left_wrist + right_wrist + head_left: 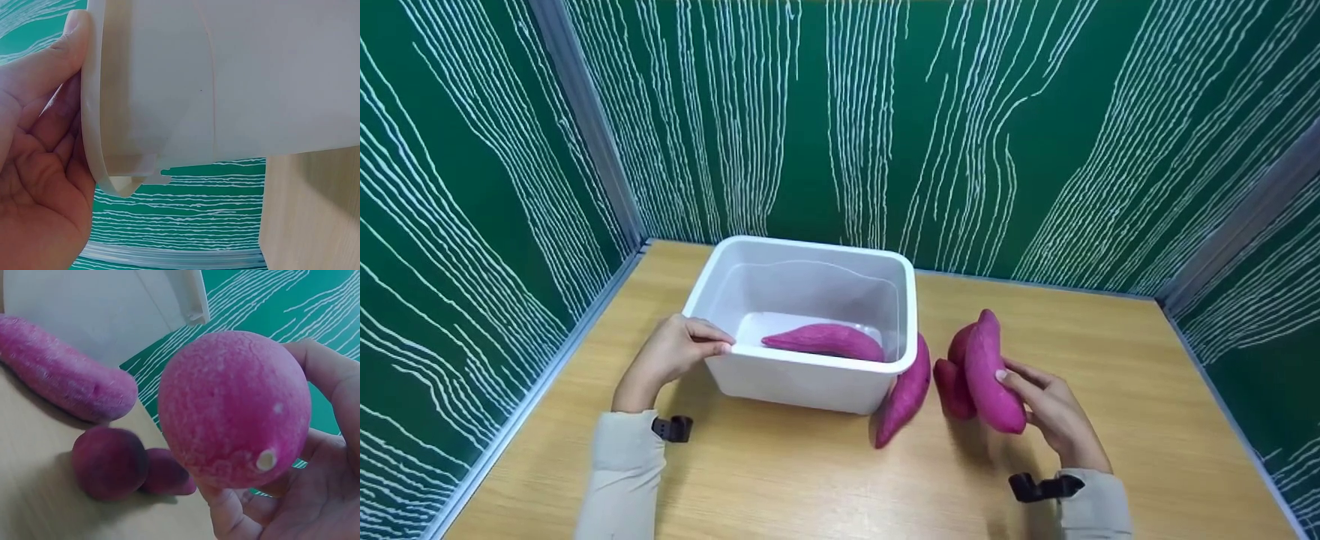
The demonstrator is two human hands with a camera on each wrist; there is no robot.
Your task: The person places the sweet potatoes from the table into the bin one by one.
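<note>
With 1 tapered magenta sweet potato [829, 341] inside the white rectangular plastic bin [802, 386] whose rim [795, 355] the left hand [671, 351] pinches, the right hand [1059, 412] grips another sweet potato [991, 375] above the pale wooden table [1155, 382], where 3 more sweet potatoes [911, 397] lie outside.

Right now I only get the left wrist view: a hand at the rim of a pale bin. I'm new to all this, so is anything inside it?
Observer: Yes, the head view shows a pink sweet potato lying inside the bin.
Operator: Fun! And what's the other hand up to?
Observer: The right hand holds a second sweet potato.
Operator: Are there any more about?
Observer: Three more lie on the table: one beside the bin and a pair near the right hand.
</note>
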